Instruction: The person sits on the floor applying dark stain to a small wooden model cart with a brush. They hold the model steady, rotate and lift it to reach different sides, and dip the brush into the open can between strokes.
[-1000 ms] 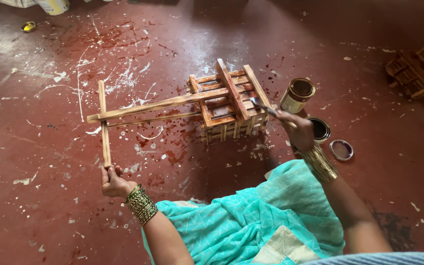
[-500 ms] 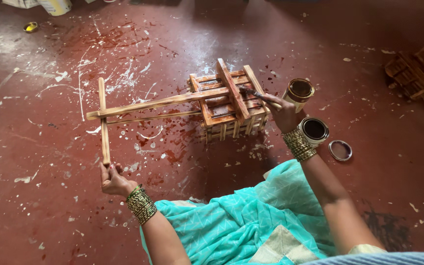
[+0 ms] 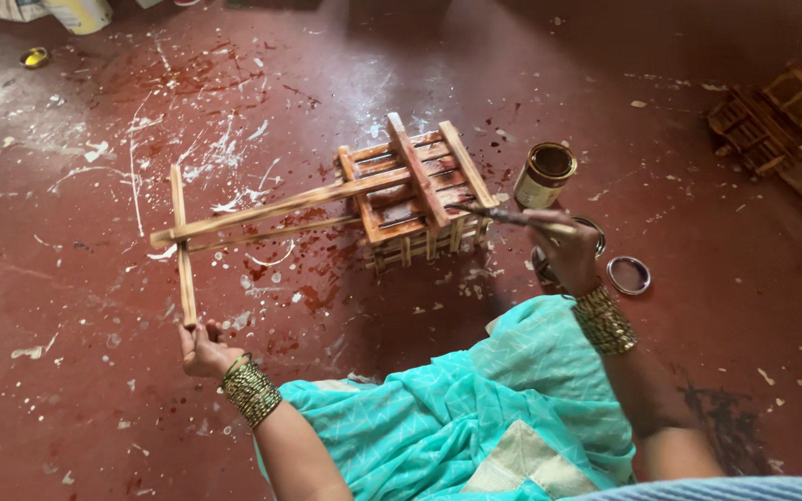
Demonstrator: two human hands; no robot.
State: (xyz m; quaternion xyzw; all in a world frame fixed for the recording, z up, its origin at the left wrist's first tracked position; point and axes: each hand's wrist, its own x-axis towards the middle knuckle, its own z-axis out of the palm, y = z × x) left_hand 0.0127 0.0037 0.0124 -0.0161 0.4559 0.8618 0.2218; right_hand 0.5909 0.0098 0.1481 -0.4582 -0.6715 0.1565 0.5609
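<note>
Cart (image 3: 410, 199) sits on the floor (image 3: 95, 417), and our left hand (image 3: 201, 348) grips its crossbar (image 3: 183, 246) so it can't slide. Our right hand (image 3: 563, 246) pinches a brush (image 3: 503, 216), tip on the slats, tin (image 3: 545, 174) close for dipping.

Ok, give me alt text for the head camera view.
A seated person's right hand holds a brush to a slatted wooden frame on a red floor, while the left hand grips its crossbar handle. An open tin stands beside it.
</note>
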